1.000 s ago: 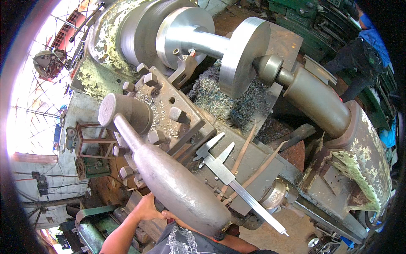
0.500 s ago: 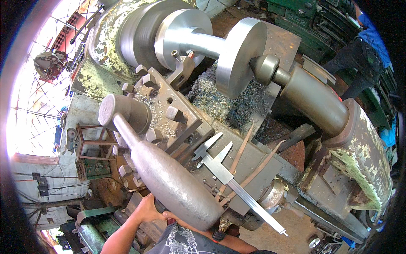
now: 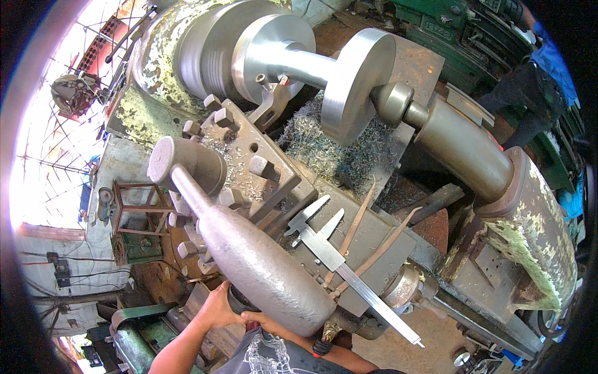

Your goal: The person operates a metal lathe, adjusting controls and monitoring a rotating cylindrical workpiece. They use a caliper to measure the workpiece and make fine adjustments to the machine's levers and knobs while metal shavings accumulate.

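Note:
At the lower left my left hand (image 3: 219, 310) curls against a dark round part under the big metal lever handle (image 3: 268, 268); what it grips is mostly hidden. My right hand (image 3: 266, 322) meets it from the right, its fingers largely covered by that handle. The lever rises from a tool post (image 3: 265, 181) with square-headed bolts, whose cutting tool (image 3: 283, 81) sits close to the shiny metal shaft (image 3: 308, 67) between two discs. A vernier caliper (image 3: 327, 250) with its jaws apart lies beside the lever, next to rusty spring calipers (image 3: 381, 249).
The workpiece sits between a lathe chuck (image 3: 208, 59) and a tailstock centre (image 3: 392, 103). Curly metal chips (image 3: 330, 143) heap beneath it. Beyond the green machine (image 3: 436, 31), at the far right, is a person in a blue top (image 3: 551, 78). A metal-framed stand (image 3: 140, 209) stands at left.
The whole picture has shifted slightly to the right. Ring lines show more clearly on the chuck now. My hands stay in nearly the same place.

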{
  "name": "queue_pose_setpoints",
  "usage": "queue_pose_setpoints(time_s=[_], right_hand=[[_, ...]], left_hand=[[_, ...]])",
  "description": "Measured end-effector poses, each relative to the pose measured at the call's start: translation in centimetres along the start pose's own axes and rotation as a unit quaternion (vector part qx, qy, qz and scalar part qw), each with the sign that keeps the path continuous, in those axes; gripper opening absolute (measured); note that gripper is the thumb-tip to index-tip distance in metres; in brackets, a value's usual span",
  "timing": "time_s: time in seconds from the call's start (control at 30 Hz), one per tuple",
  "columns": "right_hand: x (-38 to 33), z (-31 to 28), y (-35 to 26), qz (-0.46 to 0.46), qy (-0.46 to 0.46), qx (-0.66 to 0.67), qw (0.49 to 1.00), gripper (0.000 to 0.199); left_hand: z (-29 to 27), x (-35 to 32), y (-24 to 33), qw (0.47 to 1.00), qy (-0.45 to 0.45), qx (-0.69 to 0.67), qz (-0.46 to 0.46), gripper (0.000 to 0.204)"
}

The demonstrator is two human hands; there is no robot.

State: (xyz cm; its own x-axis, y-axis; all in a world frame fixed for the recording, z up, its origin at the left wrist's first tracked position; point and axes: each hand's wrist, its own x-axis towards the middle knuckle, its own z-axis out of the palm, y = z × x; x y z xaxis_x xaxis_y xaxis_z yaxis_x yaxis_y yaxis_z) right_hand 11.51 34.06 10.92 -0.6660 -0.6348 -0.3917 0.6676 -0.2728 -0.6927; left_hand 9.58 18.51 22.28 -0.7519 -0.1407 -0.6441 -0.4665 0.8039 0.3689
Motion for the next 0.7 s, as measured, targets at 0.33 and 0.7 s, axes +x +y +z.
queue_pose_setpoints(time_s=[0.33,0.7], right_hand=[[0.4,-0.2,1.4,-0.009,-0.013,-0.023,1.000,0.053],[0.7,0.0,2.8,-0.013,0.012,0.027,0.999,0.062]], left_hand=[[0.4,0.1,-1.0,1.000,-0.007,-0.001,0.004,0.112],[0.5,-0.1,-0.9,0.999,0.005,0.041,0.006,0.114]])
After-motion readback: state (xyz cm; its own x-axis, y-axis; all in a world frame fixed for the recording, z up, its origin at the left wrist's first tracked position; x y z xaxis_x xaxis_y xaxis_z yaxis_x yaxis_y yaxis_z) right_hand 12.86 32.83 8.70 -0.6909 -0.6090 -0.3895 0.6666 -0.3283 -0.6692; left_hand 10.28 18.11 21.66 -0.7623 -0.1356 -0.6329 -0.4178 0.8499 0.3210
